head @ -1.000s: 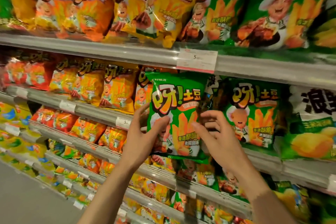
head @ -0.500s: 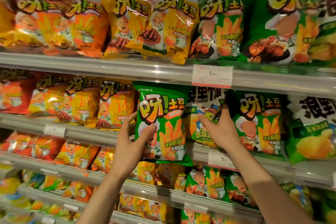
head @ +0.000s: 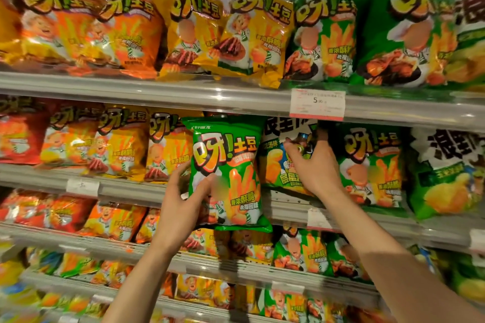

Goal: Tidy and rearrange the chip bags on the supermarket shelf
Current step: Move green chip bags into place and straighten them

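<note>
Shelf (head: 183, 94): several tiers, each filled with chip bags; grey front rails run above and below both hands. Colour blocks: orange and yellow bags to the left of the left hand, green bags to the right of the right hand and on the tier above it.

Green chip bag (head: 231, 178): upright, held in front of the middle tier, lower edge hanging below that tier's rail. Left hand (head: 181, 207) grips its lower left side, thumb across the front face, fingers curled round the left edge.

White-and-green bag (head: 278, 160): stands on the middle tier directly behind the right hand, just right of the held bag and partly hidden by it.

Right hand (head: 312, 165): reaches into the middle tier, fingers bent against the front of the white-and-green bag. Cannot tell whether it pinches the bag or only touches it.

Price tag (head: 317, 104): white with red border, clipped to the rail directly above the right hand.
</note>
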